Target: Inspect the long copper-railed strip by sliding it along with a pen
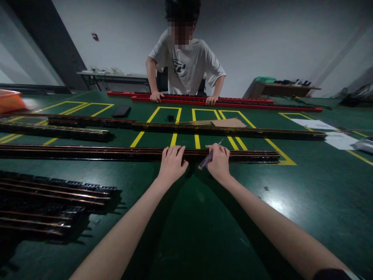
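Observation:
A long black rail with copper-coloured strips [87,152] lies across the green table in front of me. My left hand [171,165] rests on it, fingers stretched over the top and the thumb held apart. Just to the right, my right hand [219,161] is closed around a slim tool that looks like a screwdriver [205,160]. Its thin metal tip points away from me and its handle end sticks out toward my left hand. The right hand is over the same rail; whether its fingers touch the rail is hidden.
Farther back lies another long dark rail [233,131], with cardboard [229,123] behind it. More rails [58,190] lie at the near left. Across the table, a person [186,66] has both hands at red rails [247,102]. An orange bin [10,102] stands far left, papers [340,140] right.

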The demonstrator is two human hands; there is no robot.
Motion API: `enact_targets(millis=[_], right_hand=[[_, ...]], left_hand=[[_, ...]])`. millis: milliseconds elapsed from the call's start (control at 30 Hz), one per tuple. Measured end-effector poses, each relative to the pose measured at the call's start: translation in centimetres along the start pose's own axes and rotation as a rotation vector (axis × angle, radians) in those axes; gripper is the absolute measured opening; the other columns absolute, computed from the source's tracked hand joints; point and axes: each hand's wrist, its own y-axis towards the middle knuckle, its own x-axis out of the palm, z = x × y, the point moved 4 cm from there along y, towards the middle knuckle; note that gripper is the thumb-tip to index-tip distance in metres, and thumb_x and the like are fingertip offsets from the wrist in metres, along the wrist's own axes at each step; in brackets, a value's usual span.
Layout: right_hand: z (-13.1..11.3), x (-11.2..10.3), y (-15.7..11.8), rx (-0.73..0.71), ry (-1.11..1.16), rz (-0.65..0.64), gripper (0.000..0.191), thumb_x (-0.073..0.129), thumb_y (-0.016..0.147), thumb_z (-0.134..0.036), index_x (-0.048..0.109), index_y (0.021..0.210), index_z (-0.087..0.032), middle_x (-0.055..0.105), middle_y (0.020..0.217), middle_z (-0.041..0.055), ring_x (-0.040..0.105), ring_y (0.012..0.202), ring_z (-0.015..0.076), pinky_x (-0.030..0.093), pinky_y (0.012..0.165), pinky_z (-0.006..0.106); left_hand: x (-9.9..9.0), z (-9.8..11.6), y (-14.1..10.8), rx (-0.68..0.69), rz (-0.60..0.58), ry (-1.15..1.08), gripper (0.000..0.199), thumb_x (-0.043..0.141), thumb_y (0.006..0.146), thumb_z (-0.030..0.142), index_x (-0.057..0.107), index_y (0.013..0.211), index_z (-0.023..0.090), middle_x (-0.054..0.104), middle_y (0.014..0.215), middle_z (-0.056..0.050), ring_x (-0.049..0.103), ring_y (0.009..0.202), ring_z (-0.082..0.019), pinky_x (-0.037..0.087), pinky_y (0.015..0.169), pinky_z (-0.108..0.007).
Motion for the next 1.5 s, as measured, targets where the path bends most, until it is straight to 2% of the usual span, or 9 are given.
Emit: enact_targets(millis=[100, 233, 467, 633, 867, 1033, 1133, 1300, 1500], right_hand=[[-0.6, -0.1, -0.1, -0.049, -0.02, -0.029, 0.027, 0.048, 0.062, -0.006, 0.039, 0.08, -0.023, 0.066, 0.09, 0.0085, 0.055, 0.091, 0.0288, 0.032, 0.086, 0.041], [-0.7, 0.3, -0.1, -0.095, -0.024, -0.071, 0.027, 0.05, 0.063, -0.007, 0.038, 0.081, -0.023, 0.067, 0.099, 0.0095, 0.054, 0.092, 0.0283, 0.03, 0.088, 0.042], [-0.7, 0.6, 0.0, -0.068, -0.097, -0.111, 0.027, 0.046, 0.066, -0.001, 0.041, 0.083, -0.021, 0.068, 0.1, 0.0108, 0.054, 0.097, 0.0287, 0.029, 0.089, 0.042], [-1.3, 0.3, -0.1, -0.067, -0.144, -0.06, 0.027, 0.043, 0.067, 0.001, 0.043, 0.083, -0.021, 0.067, 0.096, 0.0104, 0.053, 0.098, 0.0294, 0.029, 0.09, 0.043], [0.1, -0.2, -0.1, 0.068, -0.111, 0.076, 0.029, 0.04, 0.065, 0.0, 0.045, 0.083, -0.022, 0.065, 0.091, 0.0101, 0.051, 0.095, 0.03, 0.031, 0.084, 0.043], [0.9, -0.1, 0.1, 0.074, 0.041, 0.025, 0.029, 0.042, 0.059, -0.001, 0.038, 0.076, -0.024, 0.068, 0.101, 0.008, 0.052, 0.095, 0.0287, 0.031, 0.083, 0.042], [0.6, -0.1, 0.1, 0.034, 0.06, 0.003, 0.032, 0.046, 0.056, -0.003, 0.039, 0.08, -0.023, 0.067, 0.1, 0.0087, 0.053, 0.093, 0.0286, 0.031, 0.083, 0.041], [-0.4, 0.3, 0.0, -0.087, 0.027, -0.038, 0.032, 0.048, 0.063, -0.006, 0.046, 0.092, -0.02, 0.063, 0.09, 0.0089, 0.054, 0.09, 0.0282, 0.031, 0.083, 0.04], [-0.1, 0.5, 0.0, -0.033, -0.046, -0.031, 0.019, 0.048, 0.073, -0.008, 0.042, 0.085, -0.021, 0.065, 0.092, 0.0114, 0.054, 0.094, 0.0298, 0.031, 0.085, 0.043]], left_hand=[[0.0, 0.0, 0.0, 0.002, 0.016, 0.002, 0.046, 0.045, 0.083, 0.023, 0.052, 0.126, 0.012, 0.058, 0.125, -0.013, 0.049, 0.12, -0.027, 0.03, 0.108, -0.049], [0.0, 0.0, 0.0, 0.005, 0.009, 0.001, 0.046, 0.044, 0.084, 0.024, 0.052, 0.127, 0.011, 0.058, 0.125, -0.014, 0.049, 0.12, -0.028, 0.03, 0.108, -0.049], [0.1, -0.1, -0.1, 0.008, -0.014, 0.007, 0.047, 0.042, 0.085, 0.026, 0.049, 0.13, 0.012, 0.056, 0.129, -0.014, 0.046, 0.124, -0.027, 0.029, 0.109, -0.049], [0.1, -0.1, -0.2, 0.01, -0.013, 0.012, 0.048, 0.042, 0.086, 0.026, 0.048, 0.132, 0.013, 0.054, 0.131, -0.014, 0.044, 0.127, -0.027, 0.027, 0.11, -0.05], [0.1, -0.2, -0.2, 0.017, -0.004, 0.016, 0.049, 0.043, 0.086, 0.026, 0.047, 0.132, 0.013, 0.052, 0.134, -0.015, 0.043, 0.129, -0.028, 0.028, 0.11, -0.052], [0.1, -0.2, -0.1, 0.002, -0.012, 0.013, 0.048, 0.042, 0.086, 0.026, 0.048, 0.131, 0.012, 0.053, 0.133, -0.014, 0.043, 0.128, -0.027, 0.027, 0.11, -0.05], [0.1, -0.1, -0.1, 0.003, -0.012, 0.008, 0.047, 0.041, 0.086, 0.026, 0.049, 0.13, 0.011, 0.053, 0.132, -0.014, 0.043, 0.127, -0.027, 0.027, 0.11, -0.05], [0.2, -0.1, 0.0, -0.001, -0.007, 0.01, 0.047, 0.042, 0.086, 0.025, 0.049, 0.13, 0.012, 0.054, 0.132, -0.014, 0.043, 0.127, -0.027, 0.027, 0.11, -0.049], [0.1, -0.1, -0.1, 0.006, -0.006, 0.012, 0.047, 0.042, 0.086, 0.025, 0.049, 0.13, 0.014, 0.054, 0.131, -0.013, 0.045, 0.126, -0.027, 0.027, 0.11, -0.049]])
